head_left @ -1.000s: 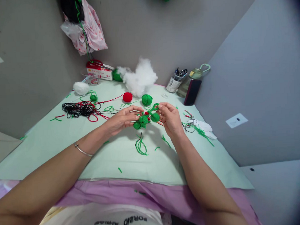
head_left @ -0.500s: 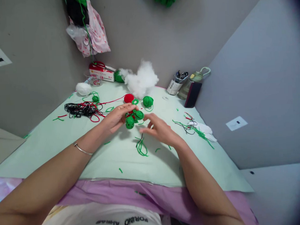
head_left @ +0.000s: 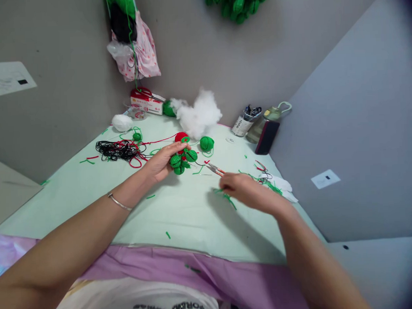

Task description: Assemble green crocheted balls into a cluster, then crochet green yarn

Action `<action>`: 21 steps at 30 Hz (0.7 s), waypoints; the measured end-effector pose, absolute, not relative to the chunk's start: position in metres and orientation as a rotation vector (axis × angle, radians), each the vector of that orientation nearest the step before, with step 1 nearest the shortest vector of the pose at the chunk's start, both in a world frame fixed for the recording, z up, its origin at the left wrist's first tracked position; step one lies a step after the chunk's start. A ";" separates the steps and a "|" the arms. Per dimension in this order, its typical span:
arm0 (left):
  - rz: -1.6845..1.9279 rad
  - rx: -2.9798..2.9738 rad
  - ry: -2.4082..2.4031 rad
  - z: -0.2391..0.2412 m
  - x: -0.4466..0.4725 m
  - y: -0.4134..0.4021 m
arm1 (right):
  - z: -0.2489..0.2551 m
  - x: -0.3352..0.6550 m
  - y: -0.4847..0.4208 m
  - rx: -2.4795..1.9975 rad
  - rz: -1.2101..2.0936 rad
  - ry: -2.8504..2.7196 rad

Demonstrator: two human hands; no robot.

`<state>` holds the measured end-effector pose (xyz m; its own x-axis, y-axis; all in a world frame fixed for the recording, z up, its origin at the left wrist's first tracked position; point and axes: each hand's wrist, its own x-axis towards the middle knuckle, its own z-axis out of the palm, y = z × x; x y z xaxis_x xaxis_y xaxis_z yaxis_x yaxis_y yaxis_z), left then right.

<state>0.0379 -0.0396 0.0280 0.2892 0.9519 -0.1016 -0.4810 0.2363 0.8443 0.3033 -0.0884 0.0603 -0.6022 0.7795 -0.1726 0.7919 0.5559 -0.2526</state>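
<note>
My left hand (head_left: 162, 162) is closed around a small green crocheted piece (head_left: 178, 164) made of several rounded parts with dark lines and a bit of red. A short black thread (head_left: 199, 164) runs from it toward the right. My right hand (head_left: 236, 186) grips a pair of small scissors (head_left: 215, 169), whose blades point left at that thread's end. Green yarn strands (head_left: 230, 201) show just below my right hand; I cannot tell whether the fingers hold them. A red ball of yarn (head_left: 181, 137) and a green ball of yarn (head_left: 207, 143) lie behind the crocheted piece.
White stuffing (head_left: 199, 116) sits at the back. Tangled black yarn (head_left: 112, 150) and a white yarn ball (head_left: 122, 123) lie left. A pen cup (head_left: 241, 125), a bottle (head_left: 256, 132) and a phone (head_left: 267, 138) stand back right. Yarn scraps (head_left: 274, 188) lie at the right.
My right hand has moved right, away from the crocheted piece, and now holds scissors. The loose green strands no longer lie in front of the piece. My left hand still holds the piece, turned slightly.
</note>
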 end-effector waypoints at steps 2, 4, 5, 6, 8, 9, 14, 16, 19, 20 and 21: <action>1.092 0.795 0.712 0.029 0.038 -0.040 | 0.073 0.341 -0.079 1.684 -0.154 2.666; 1.072 0.801 0.706 0.028 0.040 -0.041 | 0.086 0.369 -0.073 1.985 0.230 2.525; 1.065 0.808 0.706 0.027 0.040 -0.041 | 0.092 0.376 -0.073 2.038 0.317 2.494; 1.061 0.815 0.707 0.026 0.041 -0.041 | 0.097 0.378 -0.073 2.070 0.404 2.477; 1.054 0.832 0.705 0.023 0.043 -0.041 | 0.104 0.365 -0.076 2.017 0.470 2.490; 1.051 0.840 0.705 0.022 0.044 -0.041 | 0.105 0.352 -0.077 2.019 0.426 2.506; 1.033 0.860 0.715 0.018 0.045 -0.042 | 0.079 0.273 -0.069 1.682 0.174 2.472; 1.021 0.880 0.715 0.017 0.045 -0.041 | 0.058 0.253 -0.061 1.558 0.221 2.403; 1.002 0.913 0.726 0.014 0.044 -0.040 | 0.031 0.239 -0.052 1.488 0.282 2.380; 1.000 0.920 0.728 0.013 0.043 -0.039 | 0.024 0.238 -0.050 1.476 0.291 2.384; 0.998 0.927 0.729 0.012 0.043 -0.039 | 0.019 0.237 -0.049 1.468 0.295 2.390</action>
<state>0.0433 -0.0385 0.0121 0.3764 0.9217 -0.0941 -0.3704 0.2428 0.8966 0.2368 -0.0491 0.0193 -0.4210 0.8926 -0.1615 0.8264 0.4508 0.3374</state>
